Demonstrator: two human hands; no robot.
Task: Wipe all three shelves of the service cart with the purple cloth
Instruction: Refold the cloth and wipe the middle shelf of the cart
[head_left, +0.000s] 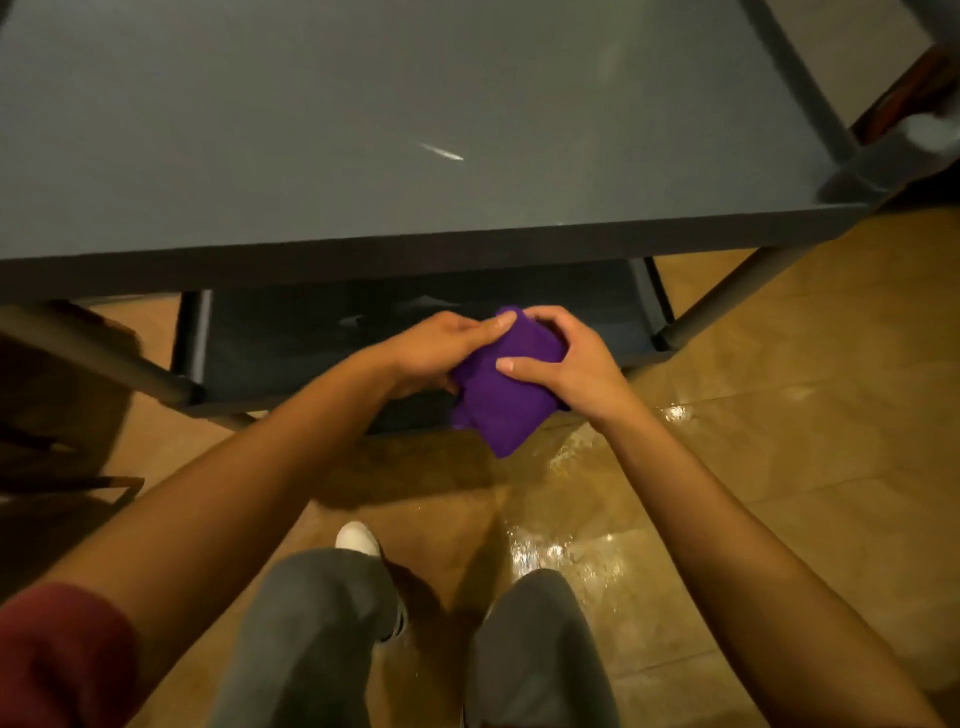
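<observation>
The dark grey service cart fills the upper view; its broad shelf (363, 130) shows a pale streak near the middle. A lower shelf (291, 343) is partly visible beneath its front edge. The purple cloth (501, 402), bunched and folded, hangs in the air in front of the cart, over the lower shelf's front edge. My left hand (436, 351) grips the cloth's left side with the thumb on top. My right hand (566, 364) clasps its right side, fingers curled over it. Any further shelf is out of view.
Grey cart posts (727, 299) slant down at both front corners. The tan tiled floor (779, 441) is glossy with bright reflections near my feet. My legs and a white shoe (358, 538) are below. Dark furniture (52, 467) stands at the left.
</observation>
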